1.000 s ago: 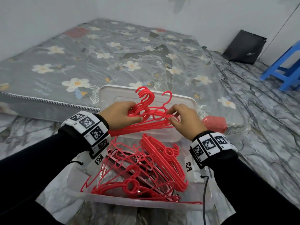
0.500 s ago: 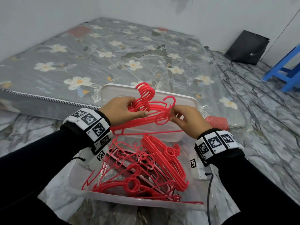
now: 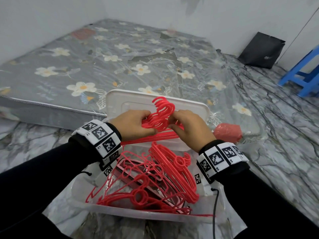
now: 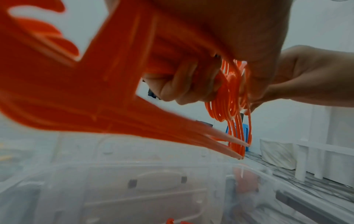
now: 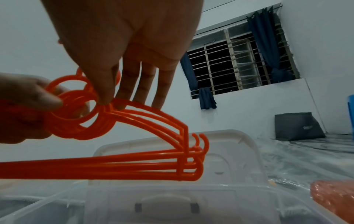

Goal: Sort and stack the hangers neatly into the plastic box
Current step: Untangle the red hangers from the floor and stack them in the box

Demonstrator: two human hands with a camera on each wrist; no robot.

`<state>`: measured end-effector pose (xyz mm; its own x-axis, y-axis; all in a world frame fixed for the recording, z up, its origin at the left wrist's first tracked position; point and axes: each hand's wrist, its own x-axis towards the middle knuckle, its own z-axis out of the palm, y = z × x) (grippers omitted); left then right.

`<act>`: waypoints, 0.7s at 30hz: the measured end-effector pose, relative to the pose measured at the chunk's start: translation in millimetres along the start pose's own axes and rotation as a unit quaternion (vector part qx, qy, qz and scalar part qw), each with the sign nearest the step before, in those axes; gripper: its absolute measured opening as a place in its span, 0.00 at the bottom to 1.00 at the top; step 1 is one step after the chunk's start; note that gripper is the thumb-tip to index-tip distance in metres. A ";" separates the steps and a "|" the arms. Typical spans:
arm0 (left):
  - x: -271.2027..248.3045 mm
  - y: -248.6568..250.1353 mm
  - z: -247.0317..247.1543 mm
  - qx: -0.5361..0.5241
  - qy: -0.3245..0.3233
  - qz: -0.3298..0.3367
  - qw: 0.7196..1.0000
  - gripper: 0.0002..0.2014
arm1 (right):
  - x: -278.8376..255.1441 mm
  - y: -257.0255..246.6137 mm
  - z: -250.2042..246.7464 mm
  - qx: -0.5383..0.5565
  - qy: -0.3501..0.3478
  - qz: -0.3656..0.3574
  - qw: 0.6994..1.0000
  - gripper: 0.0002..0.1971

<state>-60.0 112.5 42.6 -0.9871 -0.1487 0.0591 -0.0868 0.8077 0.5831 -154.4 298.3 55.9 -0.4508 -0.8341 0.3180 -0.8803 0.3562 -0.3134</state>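
**Bundle of hangers held over the box, with a tangle waiting below**

We are holding a bundle of red hangers [image 3: 159, 118] above the far edge of the plastic box [image 3: 131, 212], which is sitting on the marble floor [image 3: 284, 152] against the near edge of the mattress [image 3: 103, 57]. Our left hand [image 3: 132, 124] is curling its fingers and thumb round the bundle's necks and rings, a closed grip on the stack. Our right hand [image 3: 189, 126] is pinching the hooks and shoulders from the other side, thumb against fingertips, squaring them up.

What could go wrong, as we are judging it: the hangers are thin, smooth, springy plastic, so they could be fanning apart or sliding out of line the instant either grip loosens. The open hooks and ring-shaped necks are catching shapes; lowering the bundle could be snagging it on the loose hangers [image 3: 138, 190] lying crossed in the box's left half, or on the neater stack [image 3: 174, 173] leaning toward its right edge. One long bar is poking over the near rim and could be dragged out.

The box is clear and glossy, its white lid [image 3: 131, 102] standing behind. To the right are a red crinkled bag [image 3: 227, 131], a dark bag [image 3: 260, 50] and a blue stool [image 3: 305, 73].
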 end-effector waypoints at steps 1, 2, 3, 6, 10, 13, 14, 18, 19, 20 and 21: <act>-0.2 0.4 -0.4 -0.002 0.000 0.002 1.000 0.17 | -0.6 1.4 0.0 0.004 -0.001 0.003 1.000 0.03; -0.3 0.7 -0.4 -0.006 -0.002 0.004 1.000 0.16 | -1.2 2.7 0.8 0.007 -0.001 0.005 1.000 0.04; 0.0 1.3 0.3 -0.009 -0.003 0.005 1.000 0.14 | -1.4 3.8 2.1 0.011 0.003 0.006 1.000 0.05; -0.3 5.3 1.5 -0.021 0.004 0.006 1.000 0.09 | -1.5 7.2 6.8 -0.008 0.001 0.017 1.000 0.13; -1.3 10.4 2.1 -0.068 0.011 -0.003 0.998 0.04 | -2.3 14.2 12.2 -0.121 -0.055 0.048 0.990 0.22; -2.1 11.5 2.0 -0.101 0.008 -0.022 0.995 0.09 | -1.6 10.7 18.1 -0.155 -0.057 0.055 0.985 0.14; -2.3 10.0 2.1 -0.104 0.008 -0.025 0.994 0.11 | -1.2 8.6 19.5 -0.167 -0.062 0.052 0.983 0.12; 0.1 0.7 1.5 0.012 0.071 -0.050 0.996 0.19 | -1.2 1.7 21.8 -0.179 -0.079 0.042 0.980 0.12; 0.7 -0.3 0.5 0.094 0.097 -0.063 0.989 0.22 | -0.4 1.2 21.3 -0.173 -0.076 0.041 0.981 0.12; 1.1 -0.2 -0.6 0.164 0.121 -0.069 0.977 0.24 | 0.4 1.2 21.2 -0.163 -0.069 0.039 0.983 0.13; 1.1 0.4 -1.2 0.203 0.136 -0.066 0.967 0.25 | 1.2 1.7 21.1 -0.153 -0.062 0.039 0.985 0.13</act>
<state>-61.0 112.0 43.9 -0.8967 -0.3657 0.2495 -0.3099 0.9210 0.2362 -153.4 289.0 36.8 -0.5147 -0.8370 0.1856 -0.8552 0.5167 -0.0414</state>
